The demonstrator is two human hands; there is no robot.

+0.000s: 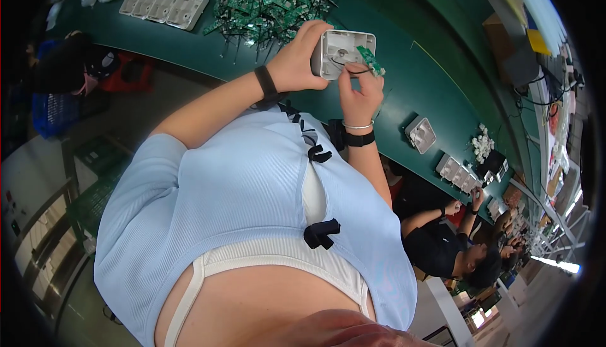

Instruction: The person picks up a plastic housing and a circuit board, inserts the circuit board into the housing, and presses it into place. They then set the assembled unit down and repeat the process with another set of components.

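Note:
My left hand [297, 61] is wrapped round the side of a white plastic housing [326, 53], an open box with its hollow inside facing me. Over the housing's right edge, my right hand [362, 97] pinches the lower end of a small green circuit board [368, 56]. A thin dark wire [357, 71] runs from near the right fingertips into the housing. Whether the wire is fixed inside cannot be seen. Behind the housing, to the left, lies a large heap of green circuit boards [268, 0] with black wires.
Rows of white housings [163, 7] stand on the green table [435, 88] at the far left. One lone housing [421, 135] sits to the right, before another row [457, 173] and a pile of small white parts [483, 143]. Co-workers [445, 252] sit along the right.

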